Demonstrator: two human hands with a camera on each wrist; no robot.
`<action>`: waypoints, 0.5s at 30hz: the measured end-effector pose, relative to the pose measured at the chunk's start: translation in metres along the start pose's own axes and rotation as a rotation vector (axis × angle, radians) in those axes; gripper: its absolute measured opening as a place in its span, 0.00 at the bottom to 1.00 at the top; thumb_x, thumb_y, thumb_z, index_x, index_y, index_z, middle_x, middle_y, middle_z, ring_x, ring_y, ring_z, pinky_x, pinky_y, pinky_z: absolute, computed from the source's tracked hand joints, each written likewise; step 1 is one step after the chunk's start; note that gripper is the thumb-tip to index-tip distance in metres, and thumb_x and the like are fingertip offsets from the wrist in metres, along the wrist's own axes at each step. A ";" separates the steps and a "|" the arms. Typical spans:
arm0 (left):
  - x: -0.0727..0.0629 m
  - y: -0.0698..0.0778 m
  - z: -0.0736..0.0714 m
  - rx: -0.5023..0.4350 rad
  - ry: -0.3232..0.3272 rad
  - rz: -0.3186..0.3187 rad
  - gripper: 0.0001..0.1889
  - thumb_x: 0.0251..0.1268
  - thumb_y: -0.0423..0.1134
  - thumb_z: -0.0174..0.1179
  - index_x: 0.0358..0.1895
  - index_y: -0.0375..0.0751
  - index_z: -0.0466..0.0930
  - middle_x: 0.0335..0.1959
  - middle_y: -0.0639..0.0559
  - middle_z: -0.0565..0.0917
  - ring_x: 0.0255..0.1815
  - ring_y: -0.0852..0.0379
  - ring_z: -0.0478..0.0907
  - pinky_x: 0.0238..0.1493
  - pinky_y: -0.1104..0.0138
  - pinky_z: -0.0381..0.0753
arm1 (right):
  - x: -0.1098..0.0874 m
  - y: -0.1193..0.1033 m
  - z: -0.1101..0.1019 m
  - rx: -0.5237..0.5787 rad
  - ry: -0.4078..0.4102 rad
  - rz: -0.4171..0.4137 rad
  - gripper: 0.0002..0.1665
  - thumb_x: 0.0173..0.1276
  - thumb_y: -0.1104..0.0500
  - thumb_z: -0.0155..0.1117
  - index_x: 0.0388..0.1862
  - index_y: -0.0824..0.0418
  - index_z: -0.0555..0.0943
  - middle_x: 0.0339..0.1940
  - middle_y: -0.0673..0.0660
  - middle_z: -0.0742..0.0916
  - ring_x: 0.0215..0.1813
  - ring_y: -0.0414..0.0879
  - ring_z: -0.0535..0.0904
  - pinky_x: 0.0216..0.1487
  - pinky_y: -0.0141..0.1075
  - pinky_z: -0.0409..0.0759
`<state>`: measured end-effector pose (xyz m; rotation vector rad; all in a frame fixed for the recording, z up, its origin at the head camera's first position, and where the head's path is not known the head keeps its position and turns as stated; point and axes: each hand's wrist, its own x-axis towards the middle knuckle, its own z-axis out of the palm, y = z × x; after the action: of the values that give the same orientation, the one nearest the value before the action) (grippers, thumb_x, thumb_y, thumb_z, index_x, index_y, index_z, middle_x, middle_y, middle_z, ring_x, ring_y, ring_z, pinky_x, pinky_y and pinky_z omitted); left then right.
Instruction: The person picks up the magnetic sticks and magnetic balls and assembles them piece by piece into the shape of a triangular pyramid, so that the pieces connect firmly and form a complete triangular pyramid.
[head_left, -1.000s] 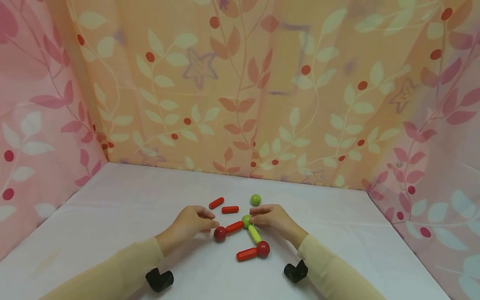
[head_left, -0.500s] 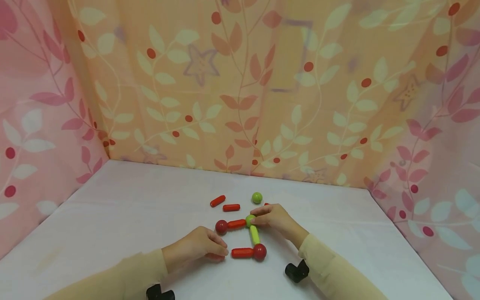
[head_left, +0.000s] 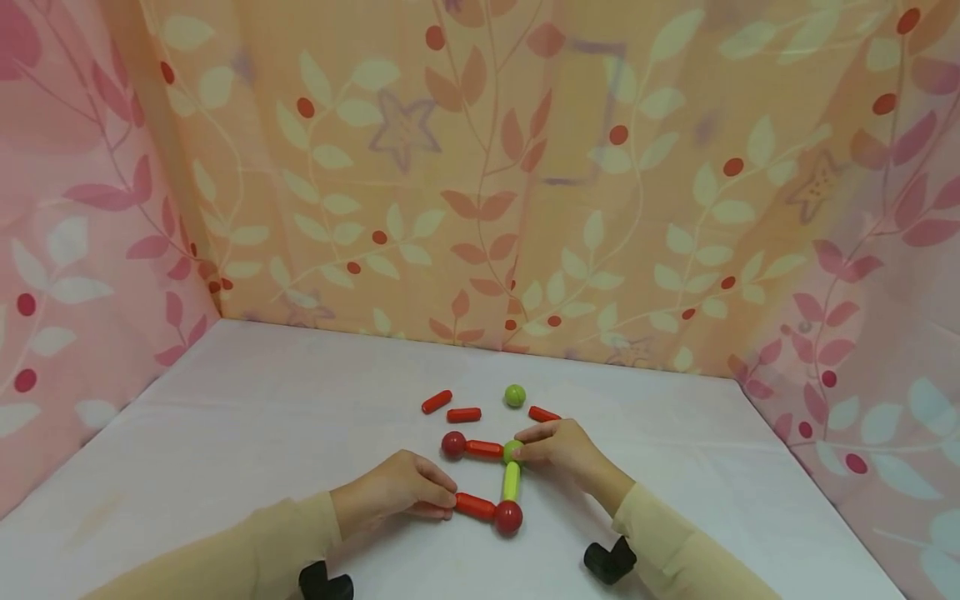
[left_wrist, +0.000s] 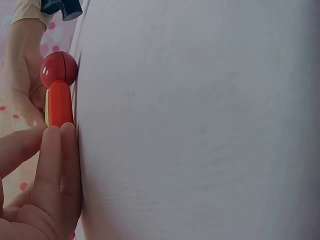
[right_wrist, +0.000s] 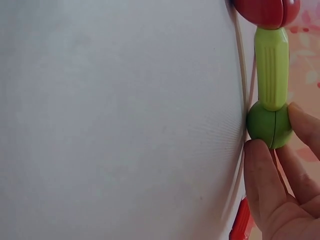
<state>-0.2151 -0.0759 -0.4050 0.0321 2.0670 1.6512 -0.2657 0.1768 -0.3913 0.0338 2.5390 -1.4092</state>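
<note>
A chain of rods and balls lies on the white table in a sideways U. My left hand (head_left: 396, 487) pinches the free end of its near red rod (head_left: 476, 506); the rod's other end joins a red ball (head_left: 508, 517). From there a yellow-green rod (right_wrist: 272, 70) leads to a green ball (right_wrist: 270, 125). Thumb and fingers of my right hand (head_left: 573, 457) grip that green ball. A second red rod (head_left: 484, 450) runs left from it to another red ball (head_left: 453, 444).
Behind the chain lie three loose red rods, one at left (head_left: 437, 402), one in the middle (head_left: 463, 415) and one at right (head_left: 543, 413). A loose green ball (head_left: 514, 395) sits among them. A patterned curtain (head_left: 480, 175) rises at the table's back edge.
My left hand has left the far red ball, come nearer and taken the near red rod's end. The chain has turned, its near ball shifting left. My right hand stays at the green ball.
</note>
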 end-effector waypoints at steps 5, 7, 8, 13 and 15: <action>0.000 0.003 0.003 0.108 0.010 0.000 0.10 0.56 0.32 0.72 0.42 0.34 0.88 0.32 0.49 0.87 0.30 0.60 0.86 0.38 0.67 0.86 | -0.001 -0.002 -0.002 -0.026 -0.018 0.008 0.14 0.58 0.57 0.76 0.43 0.58 0.90 0.39 0.50 0.91 0.40 0.42 0.81 0.42 0.33 0.81; 0.000 0.004 0.004 0.170 0.015 0.011 0.10 0.55 0.32 0.72 0.41 0.36 0.89 0.32 0.50 0.87 0.30 0.60 0.84 0.37 0.68 0.86 | -0.001 -0.002 -0.003 -0.052 -0.029 0.007 0.13 0.58 0.56 0.76 0.42 0.58 0.90 0.38 0.50 0.91 0.39 0.42 0.81 0.42 0.34 0.82; 0.000 0.005 0.005 0.204 0.019 0.016 0.09 0.55 0.32 0.72 0.40 0.37 0.89 0.32 0.51 0.86 0.30 0.60 0.83 0.37 0.69 0.85 | -0.001 -0.003 -0.004 -0.066 -0.036 0.007 0.13 0.58 0.56 0.76 0.42 0.58 0.90 0.37 0.50 0.91 0.39 0.42 0.82 0.43 0.34 0.83; -0.001 0.009 0.007 0.289 0.045 0.030 0.07 0.53 0.31 0.73 0.37 0.39 0.90 0.30 0.52 0.85 0.29 0.60 0.79 0.35 0.69 0.84 | 0.006 -0.007 -0.005 -0.109 -0.058 0.013 0.12 0.58 0.54 0.76 0.39 0.59 0.90 0.33 0.51 0.91 0.36 0.40 0.84 0.45 0.36 0.85; -0.001 0.009 0.007 0.305 0.041 0.034 0.07 0.53 0.32 0.73 0.37 0.39 0.90 0.30 0.53 0.85 0.29 0.60 0.79 0.35 0.69 0.84 | 0.010 -0.010 -0.003 -0.118 -0.068 -0.005 0.12 0.58 0.54 0.76 0.39 0.58 0.90 0.33 0.50 0.91 0.36 0.40 0.84 0.45 0.35 0.85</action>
<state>-0.2143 -0.0678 -0.3972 0.1366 2.3435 1.3503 -0.2774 0.1732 -0.3836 -0.0404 2.5619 -1.2383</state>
